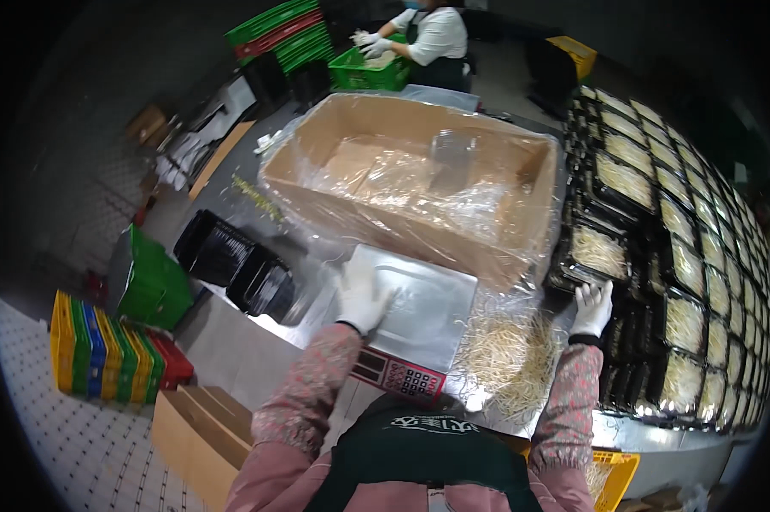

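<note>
My left hand point(361, 297), in a white glove, is over the left side of the metal plate of a weighing scale point(428, 299). It is slightly blurred, with its fingers stretched out and nothing seen in them. My right hand point(592, 309), gloved too, grips the near edge of a black tray point(598, 249) filled with pale sprouts, at the front of the stacks on the right; its fingertips are partly hidden. A loose pile of sprouts point(509, 354) lies between the scale and my right forearm. The scale's red keypad point(402, 378) faces me.
Beyond the scale stands a large carton point(402, 209) lined with clear plastic. Empty black trays point(236, 260) are stacked at left, filled trays point(684, 256) at right. Coloured crates point(116, 350) and a cardboard box point(201, 435) stand lower left. A co-worker point(436, 43) handles a green crate point(370, 72).
</note>
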`<state>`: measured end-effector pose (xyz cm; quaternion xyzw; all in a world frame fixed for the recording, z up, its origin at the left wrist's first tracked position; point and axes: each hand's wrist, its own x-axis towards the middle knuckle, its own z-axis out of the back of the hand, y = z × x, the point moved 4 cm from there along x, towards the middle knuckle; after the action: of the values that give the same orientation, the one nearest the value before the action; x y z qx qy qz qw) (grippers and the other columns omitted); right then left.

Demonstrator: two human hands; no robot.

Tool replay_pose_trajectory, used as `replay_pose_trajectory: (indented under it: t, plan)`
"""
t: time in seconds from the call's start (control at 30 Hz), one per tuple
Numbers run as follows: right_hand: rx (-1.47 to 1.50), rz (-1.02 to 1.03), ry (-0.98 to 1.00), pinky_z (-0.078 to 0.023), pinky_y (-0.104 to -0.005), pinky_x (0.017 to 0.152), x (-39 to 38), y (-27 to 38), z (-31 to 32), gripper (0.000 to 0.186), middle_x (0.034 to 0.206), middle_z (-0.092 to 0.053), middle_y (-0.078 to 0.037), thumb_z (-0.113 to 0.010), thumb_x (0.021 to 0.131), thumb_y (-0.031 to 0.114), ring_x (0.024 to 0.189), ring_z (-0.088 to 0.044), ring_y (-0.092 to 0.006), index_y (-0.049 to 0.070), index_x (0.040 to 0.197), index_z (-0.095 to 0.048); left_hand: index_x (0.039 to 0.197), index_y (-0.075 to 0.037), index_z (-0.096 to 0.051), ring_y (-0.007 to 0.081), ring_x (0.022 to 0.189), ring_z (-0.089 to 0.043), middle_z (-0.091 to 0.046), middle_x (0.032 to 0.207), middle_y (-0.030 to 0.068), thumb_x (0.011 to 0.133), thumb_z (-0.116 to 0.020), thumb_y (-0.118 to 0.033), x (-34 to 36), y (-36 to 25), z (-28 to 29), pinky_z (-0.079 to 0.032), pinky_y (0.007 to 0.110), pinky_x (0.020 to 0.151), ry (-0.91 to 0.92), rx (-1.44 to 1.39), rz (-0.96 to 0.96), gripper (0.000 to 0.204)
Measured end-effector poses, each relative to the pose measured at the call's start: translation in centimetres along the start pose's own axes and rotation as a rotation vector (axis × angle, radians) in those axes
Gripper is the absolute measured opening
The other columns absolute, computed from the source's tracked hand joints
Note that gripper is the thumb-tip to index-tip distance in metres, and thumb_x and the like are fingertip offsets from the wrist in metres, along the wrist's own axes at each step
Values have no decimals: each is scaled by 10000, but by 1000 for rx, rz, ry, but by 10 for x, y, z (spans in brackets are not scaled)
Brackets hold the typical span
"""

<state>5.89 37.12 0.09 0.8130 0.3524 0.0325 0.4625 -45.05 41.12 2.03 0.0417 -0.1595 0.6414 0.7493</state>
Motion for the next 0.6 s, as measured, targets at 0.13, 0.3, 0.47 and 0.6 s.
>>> replay_pose_trajectory:
  t: [0.13,0.3,0.47,0.6]
  plan:
    - [-10,-39,88,-486,-478,898,-30,-28,14,337,1110,-556,-112,-591,949,297,993,-565,-272,62,1181,-526,1332,-82,-468,398,1300,-357,-431,1369,191,858,-554,-482,-18,-158,12,-288,627,1007,149,-249,-494,626]
    - [-168,19,128,-499,-382,722,-86,-16,8,261,942,-552,-48,-602,935,280,807,-538,-197,96,1116,-561,1366,-85,-465,357,1368,-320,-413,1422,148,858,-629,-391,-95,-191,-2,-248,557,1111,374,-899,-980,615]
    - [-327,-60,-140,-448,-288,711,-122,9,39,354,1024,-570,-23,-579,948,285,810,-506,-138,83,1237,-560,1181,-48,-564,337,1143,-469,-529,1188,169,724,-731,-248,-34,-9,59,-364,460,1002,16,-966,-8,526]
    - [-180,71,-15,-412,-251,622,-97,-11,89,247,881,-564,-1,-565,963,209,721,-489,-106,71,1167,-579,1214,-30,-531,375,1185,-459,-529,1259,186,814,-602,-361,-28,164,91,-357,483,985,-186,66,425,524]
